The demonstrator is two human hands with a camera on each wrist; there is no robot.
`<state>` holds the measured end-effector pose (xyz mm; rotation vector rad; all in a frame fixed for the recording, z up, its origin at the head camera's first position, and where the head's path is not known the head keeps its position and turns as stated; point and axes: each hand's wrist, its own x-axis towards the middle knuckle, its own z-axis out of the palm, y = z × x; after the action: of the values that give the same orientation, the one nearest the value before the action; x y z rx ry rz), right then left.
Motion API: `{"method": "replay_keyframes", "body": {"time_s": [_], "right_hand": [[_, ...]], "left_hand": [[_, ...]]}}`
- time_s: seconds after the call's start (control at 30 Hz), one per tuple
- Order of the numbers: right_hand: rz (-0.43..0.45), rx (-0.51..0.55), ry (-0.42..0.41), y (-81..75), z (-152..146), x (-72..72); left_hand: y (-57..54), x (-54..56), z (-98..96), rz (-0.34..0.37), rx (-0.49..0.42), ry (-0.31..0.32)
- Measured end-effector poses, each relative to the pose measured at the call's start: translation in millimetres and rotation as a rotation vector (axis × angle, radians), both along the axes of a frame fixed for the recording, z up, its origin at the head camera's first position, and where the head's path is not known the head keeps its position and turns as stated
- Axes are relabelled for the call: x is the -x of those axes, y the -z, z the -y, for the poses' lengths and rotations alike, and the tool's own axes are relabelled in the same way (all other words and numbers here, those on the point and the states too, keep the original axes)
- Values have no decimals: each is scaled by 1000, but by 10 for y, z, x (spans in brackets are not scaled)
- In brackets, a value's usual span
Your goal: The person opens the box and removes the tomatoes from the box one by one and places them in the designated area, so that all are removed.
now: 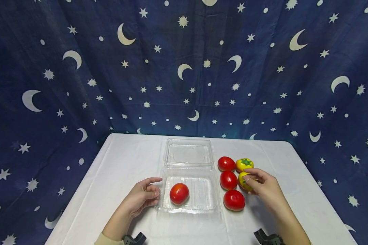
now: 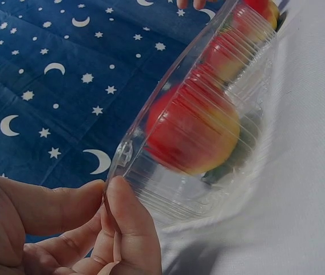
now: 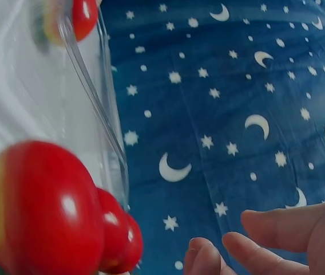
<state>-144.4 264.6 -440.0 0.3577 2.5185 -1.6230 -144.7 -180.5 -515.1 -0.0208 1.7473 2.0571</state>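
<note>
The clear plastic clamshell container [image 1: 199, 208] lies opened flat on the white table, one red tomato [image 1: 179, 194] in its near half. At the container's left rim, my left hand [image 1: 144, 195] pinches the edge between thumb and finger [image 2: 131, 215]. To the right of the container, three red tomatoes [image 1: 228, 180] form a column beside two yellow-looking ones with green leafy tops. My right hand [image 1: 265, 185] is at the nearer yellow tomato [image 1: 243, 180], thumb and fingers apart and partly covering it. The right wrist view shows those fingers [image 3: 277, 229] spread, right of a large red tomato [image 3: 48, 212].
The container's lid half [image 1: 188, 154] lies folded back toward the far side. The other yellow tomato [image 1: 244, 164] sits just beyond the right hand. A dark blue curtain [image 1: 184, 85] with moons and stars hangs behind the white table [image 1: 125, 153] and along its sides.
</note>
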Motion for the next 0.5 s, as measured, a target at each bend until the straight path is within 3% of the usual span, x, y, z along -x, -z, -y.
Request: {"method": "replay_keyframes", "body": {"time_s": [0.5], "right_hand": [[-50, 103, -102, 66, 388, -55]], "left_hand": [[6, 10, -7, -5, 23, 1]]}}
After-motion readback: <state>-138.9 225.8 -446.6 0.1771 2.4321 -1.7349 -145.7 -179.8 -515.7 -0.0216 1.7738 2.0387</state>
